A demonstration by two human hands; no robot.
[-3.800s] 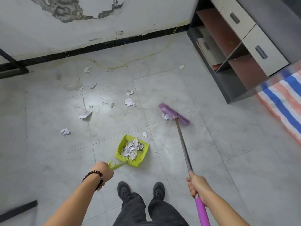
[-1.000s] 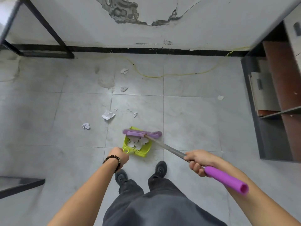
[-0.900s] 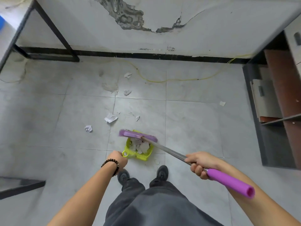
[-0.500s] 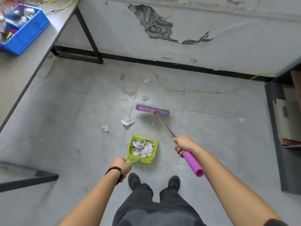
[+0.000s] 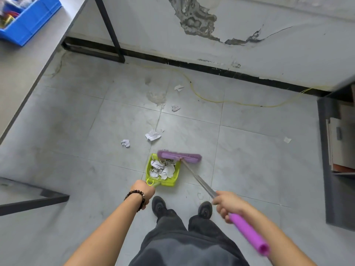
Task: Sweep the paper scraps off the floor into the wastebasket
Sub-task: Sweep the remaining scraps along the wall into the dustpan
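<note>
Head view. Mid-collection, judging by the layout: bristle end of the purple broom (image 5: 179, 156) set across the far lip of the green dustpan (image 5: 148, 169), pulling litter inward. Left hand (image 5: 143, 191) low at the pan's handle, fingers grasping it, pan flat on the floor (image 5: 249, 160). Right hand (image 5: 228, 205) on the metal shaft just above the purple grip, fingers apparently wrapped round it, though smeared by motion blur.

Paper scraps (image 5: 162, 168) heaped inside the pan. More lying loose beyond it: a torn sheet (image 5: 152, 135) and a crumpled ball (image 5: 125, 143) just past the pan to the left, two small pieces (image 5: 175, 108) farther off near the wall, one lone fragment (image 5: 287, 139) well apart to the right. Wastebasket nowhere in view.

Next move, likely: reach out with the broom to the nearest loose pieces and draw them back to the pan, keeping the lip pressed down.

Grey tiled floor, stained. Cracked, peeling wall (image 5: 196, 20) over a black baseboard, a yellow cable (image 5: 211, 100) trailing along it. Worktop (image 5: 23, 70) at left carrying a blue bin (image 5: 28, 22); dark shelf unit (image 5: 336, 189) at right.
</note>
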